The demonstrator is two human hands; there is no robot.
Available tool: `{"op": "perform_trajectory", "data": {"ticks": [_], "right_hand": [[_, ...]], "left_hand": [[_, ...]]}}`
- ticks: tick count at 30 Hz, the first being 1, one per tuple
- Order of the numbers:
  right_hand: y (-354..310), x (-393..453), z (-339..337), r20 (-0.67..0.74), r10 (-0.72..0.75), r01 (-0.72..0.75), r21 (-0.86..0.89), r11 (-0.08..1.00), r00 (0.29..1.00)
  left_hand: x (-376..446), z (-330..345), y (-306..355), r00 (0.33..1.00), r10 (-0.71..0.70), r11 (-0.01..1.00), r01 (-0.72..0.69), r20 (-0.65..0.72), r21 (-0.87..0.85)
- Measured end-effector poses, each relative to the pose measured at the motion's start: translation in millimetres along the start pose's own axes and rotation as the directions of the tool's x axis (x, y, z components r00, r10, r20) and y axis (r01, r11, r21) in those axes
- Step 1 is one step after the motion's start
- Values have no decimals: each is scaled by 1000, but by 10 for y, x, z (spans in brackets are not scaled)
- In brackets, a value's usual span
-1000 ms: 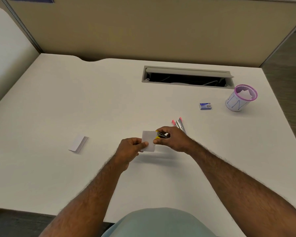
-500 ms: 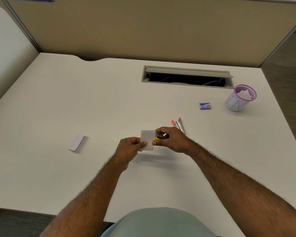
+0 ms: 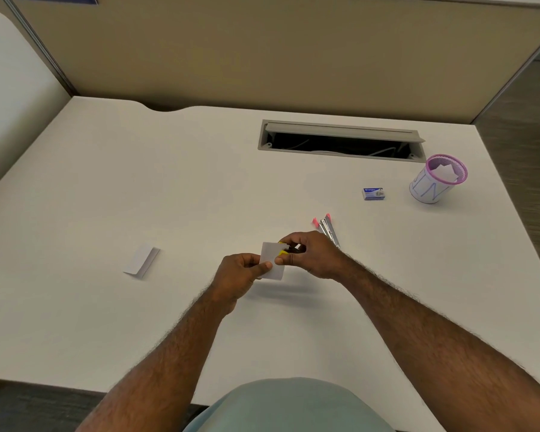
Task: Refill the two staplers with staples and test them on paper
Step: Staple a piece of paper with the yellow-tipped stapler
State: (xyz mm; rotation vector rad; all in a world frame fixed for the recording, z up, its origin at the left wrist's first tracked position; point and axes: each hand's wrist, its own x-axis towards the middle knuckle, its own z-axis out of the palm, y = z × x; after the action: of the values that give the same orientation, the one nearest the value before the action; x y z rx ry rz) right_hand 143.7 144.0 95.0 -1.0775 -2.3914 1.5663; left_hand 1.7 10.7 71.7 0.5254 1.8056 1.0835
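The right hand (image 3: 312,255) is gripping the small yellow stapler (image 3: 289,248), fingers curled over its top and thumb underneath, and its mouth is sitting over the right edge of the paper slip (image 3: 272,260). The left hand (image 3: 240,274) is pinching that slip at its left side, thumb on top, and both are being held up off the desk (image 3: 138,188) rather than resting on it. This is looking like the test squeeze on the yellow one. The pink stapler (image 3: 326,227) is lying just behind the right hand, apparently hinged open with its metal channel showing, so its refill may not be finished; the blue staple box (image 3: 373,193) is sitting further back to the right, near the pink mesh cup (image 3: 438,179). A second folded paper (image 3: 141,260) is lying well apart on the left. Now the risks: the slip is small and the left fingertips are close to the stapler's mouth, so a careless squeeze could be catching skin. The paper is only shallowly in, so the staple could be tearing out at the edge or missing entirely. And with nothing braced on the desk, a half-hearted squeeze could be jamming a staple in the nose.
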Motion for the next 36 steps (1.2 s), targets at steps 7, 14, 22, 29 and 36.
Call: {"op": "perform_trajectory", "data": {"ticks": [7,14,22,29,36], "right_hand": [[26,-6,77,-106,-40,51,103,993,994],[37,-29,87,-69,-22,32,147,989,997],[246,-66,179,-308,136,-94,148,985,942],[228,35,310,-474,245,-264,28,964,846],[-64,471,414,-503,276,-357,-69,932,819]], "left_hand": [[3,-4,22,1000,10,1000,-10,12,-11],[9,-26,-8,1000,-2,1000,2,18,-27],[44,-63,-46,996,-75,992,70,-42,-109],[70,-132,-85,986,-119,984,101,-118,-150],[100,-286,-51,983,-127,980,104,-133,-170]]}}
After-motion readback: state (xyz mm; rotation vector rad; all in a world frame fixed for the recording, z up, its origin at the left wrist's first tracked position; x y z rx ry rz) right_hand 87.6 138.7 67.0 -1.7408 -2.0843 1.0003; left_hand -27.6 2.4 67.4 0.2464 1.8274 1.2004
